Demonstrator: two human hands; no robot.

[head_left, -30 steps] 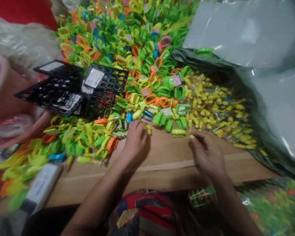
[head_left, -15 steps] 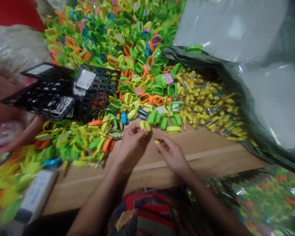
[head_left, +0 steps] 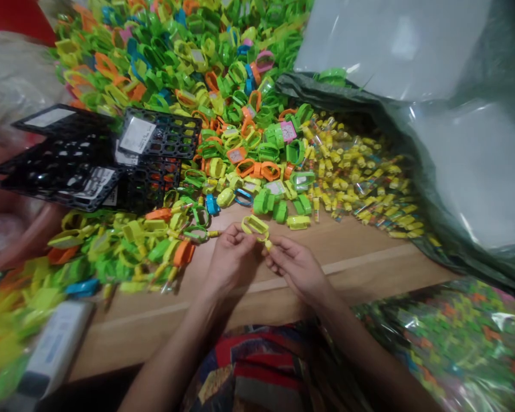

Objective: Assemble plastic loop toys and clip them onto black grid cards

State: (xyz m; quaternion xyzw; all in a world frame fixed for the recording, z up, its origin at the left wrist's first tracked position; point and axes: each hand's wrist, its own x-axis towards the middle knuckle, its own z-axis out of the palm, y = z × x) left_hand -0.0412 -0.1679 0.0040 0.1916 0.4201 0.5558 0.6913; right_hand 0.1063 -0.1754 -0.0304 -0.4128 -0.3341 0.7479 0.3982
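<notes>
My left hand (head_left: 232,260) pinches a yellow plastic ring-shaped piece (head_left: 254,224) just above the wooden board (head_left: 317,252). My right hand (head_left: 294,266) meets it from the right, fingers pinched on a small yellow part (head_left: 268,245) that touches the ring's lower edge. Both hands are close together over the bare wood. Right behind them lies a big heap of green, yellow and orange plastic rings (head_left: 223,114). To the right, a pile of small yellow pieces (head_left: 360,183) spills from a dark green bag (head_left: 433,217).
Black perforated trays with white labels (head_left: 103,160) lie on the heap at left. A clear plastic sheet (head_left: 412,51) covers the far right. A white box (head_left: 51,349) sits at the near left. A clear bag of colourful pieces (head_left: 446,343) lies at lower right.
My right hand came left from the yellow pile with a small part and joined my left hand, which lifted the yellow ring off the board. The view shifted slightly.
</notes>
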